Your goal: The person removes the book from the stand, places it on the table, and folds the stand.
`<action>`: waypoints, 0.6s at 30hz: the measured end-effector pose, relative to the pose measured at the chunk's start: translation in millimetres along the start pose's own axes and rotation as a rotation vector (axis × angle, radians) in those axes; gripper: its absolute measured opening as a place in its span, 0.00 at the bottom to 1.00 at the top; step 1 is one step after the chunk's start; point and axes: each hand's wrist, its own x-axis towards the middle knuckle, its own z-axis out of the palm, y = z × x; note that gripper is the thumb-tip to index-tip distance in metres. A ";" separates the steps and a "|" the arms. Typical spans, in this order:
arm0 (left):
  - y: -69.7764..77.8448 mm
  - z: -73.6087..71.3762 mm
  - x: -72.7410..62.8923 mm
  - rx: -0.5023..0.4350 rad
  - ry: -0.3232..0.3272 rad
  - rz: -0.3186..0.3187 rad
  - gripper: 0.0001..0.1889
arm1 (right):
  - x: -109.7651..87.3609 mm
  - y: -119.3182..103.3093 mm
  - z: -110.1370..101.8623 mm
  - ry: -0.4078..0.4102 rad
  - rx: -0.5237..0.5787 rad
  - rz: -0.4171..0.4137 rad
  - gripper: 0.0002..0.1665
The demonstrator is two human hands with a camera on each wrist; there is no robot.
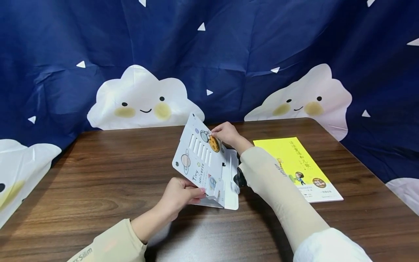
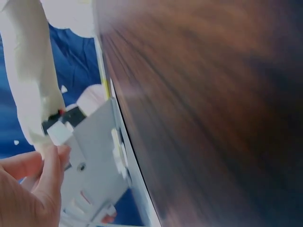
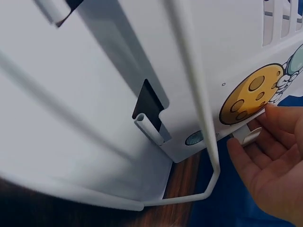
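Note:
A white book stand (image 1: 195, 160) printed with planets and the words "Tiny universe" is partly unfolded, its panel tilted up above a white base (image 1: 231, 202). My left hand (image 1: 176, 198) pinches the panel's near lower edge between thumb and fingers. At the far right edge, my right hand (image 1: 227, 134) grips the panel beside the orange moon print. The right wrist view shows that hand's thumb and fingers (image 3: 246, 163) at a small white tab (image 3: 246, 135) on the edge. A bent white wire support (image 3: 201, 104) also shows there.
A yellow book (image 1: 278, 149) lies flat on the brown wooden table (image 1: 124, 167), right of the stand and partly behind the right forearm. A dark blue curtain (image 1: 229, 43) with smiling clouds hangs along the table's back edge.

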 end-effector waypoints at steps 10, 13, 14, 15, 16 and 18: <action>1.2 9.4 -1.2 -0.037 0.000 -0.010 0.13 | 5.1 -6.2 0.2 -0.065 -0.053 -0.015 0.10; 1.7 11.1 -1.8 -0.038 -0.007 -0.012 0.13 | 5.9 -8.7 -0.2 -0.090 -0.055 -0.008 0.10; 1.6 11.7 -1.8 -0.038 -0.008 -0.010 0.13 | 6.4 -9.5 -0.2 -0.095 -0.060 -0.010 0.11; 1.6 12.3 -1.8 -0.038 -0.008 -0.010 0.13 | 6.8 -10.2 0.0 -0.098 -0.065 -0.012 0.11; 1.5 12.9 -1.6 -0.039 -0.006 -0.011 0.13 | 7.3 -10.9 0.2 -0.099 -0.072 -0.014 0.11; 1.0 14.6 -1.5 -0.046 -0.003 -0.008 0.13 | 8.4 -12.0 0.7 -0.100 -0.087 -0.022 0.11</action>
